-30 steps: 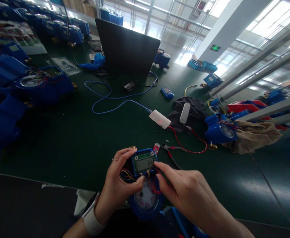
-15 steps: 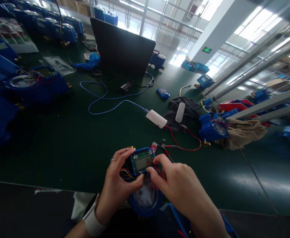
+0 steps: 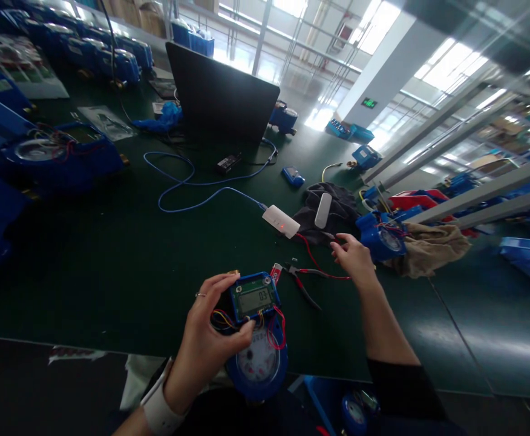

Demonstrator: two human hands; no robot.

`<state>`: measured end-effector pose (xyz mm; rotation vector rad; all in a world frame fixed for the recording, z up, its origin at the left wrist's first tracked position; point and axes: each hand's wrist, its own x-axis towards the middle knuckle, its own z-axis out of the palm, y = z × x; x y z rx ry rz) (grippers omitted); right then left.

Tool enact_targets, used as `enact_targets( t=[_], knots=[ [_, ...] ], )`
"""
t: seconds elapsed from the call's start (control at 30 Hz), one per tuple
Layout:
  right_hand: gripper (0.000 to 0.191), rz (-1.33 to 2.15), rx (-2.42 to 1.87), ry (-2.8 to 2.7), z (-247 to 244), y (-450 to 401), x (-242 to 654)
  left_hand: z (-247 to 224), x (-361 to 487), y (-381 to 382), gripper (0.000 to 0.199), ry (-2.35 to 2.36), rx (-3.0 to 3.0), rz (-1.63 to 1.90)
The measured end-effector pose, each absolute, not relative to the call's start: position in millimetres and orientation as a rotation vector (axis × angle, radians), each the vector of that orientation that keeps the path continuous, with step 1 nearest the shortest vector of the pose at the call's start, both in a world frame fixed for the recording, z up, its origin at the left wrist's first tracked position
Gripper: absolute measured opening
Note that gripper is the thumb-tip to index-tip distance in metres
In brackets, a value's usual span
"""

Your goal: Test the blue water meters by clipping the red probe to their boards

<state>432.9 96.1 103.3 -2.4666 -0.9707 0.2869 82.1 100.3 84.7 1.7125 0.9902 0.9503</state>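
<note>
My left hand point(image 3: 210, 333) grips the sides of a blue-framed display module point(image 3: 255, 298) with a green circuit board and a lit LCD, fingers on the far edge and thumb on the near edge. Coloured wires hang from it. Below it is the round blue water meter point(image 3: 258, 360) with a clear dial. Farther right, my right hand point(image 3: 354, 257) pinches the end of a red cable point(image 3: 310, 249), beside a dark cloth point(image 3: 331, 206). The cable's other end runs into a white adapter box point(image 3: 281, 221), where a red light glows.
Red-handled pliers point(image 3: 302, 283) and a red-and-white battery point(image 3: 276, 272) lie by the module. A blue cable point(image 3: 192, 181) loops across the green table point(image 3: 124, 260) toward a laptop point(image 3: 222, 91). More blue meters point(image 3: 380, 236) stand at both sides, near a brown cloth point(image 3: 432, 248).
My right hand has left the display module's wires and moved right and away to the red cable end. A red light now shows on the white box. My left hand keeps its hold.
</note>
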Motion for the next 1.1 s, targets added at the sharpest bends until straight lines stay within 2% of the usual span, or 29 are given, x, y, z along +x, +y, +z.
enact_targets(
  t=[0.23,0.37,0.43,0.7,0.9,1.0,1.1],
  knots=[
    [0.024,0.348,-2.382,-0.847,73.6,120.8,445.6,85.0,81.8,100.5,0.051,1.002,1.747,0.950],
    [0.052,0.485,-2.093,-0.851,82.0,106.2,428.8,85.3,82.4,100.9,0.051,0.990,1.765,0.970],
    [0.058,0.546,-1.942,-0.847,91.1,99.2,415.2,85.3,82.3,101.7,0.050,0.984,1.767,0.970],
    [0.027,0.708,-1.574,-0.908,122.4,75.2,355.8,87.1,80.6,102.1,0.051,0.996,1.743,0.928],
    [0.036,0.850,-1.390,-0.773,132.4,52.6,307.0,91.1,83.2,99.4,0.051,0.978,1.673,0.913],
    [0.025,0.932,-1.356,-0.815,135.9,47.0,288.8,91.2,84.0,99.7,0.052,0.975,1.673,0.920],
    [0.020,0.844,-1.456,-0.960,140.1,42.5,278.9,90.6,83.8,100.3,0.052,0.976,1.685,0.935]
  ],
)
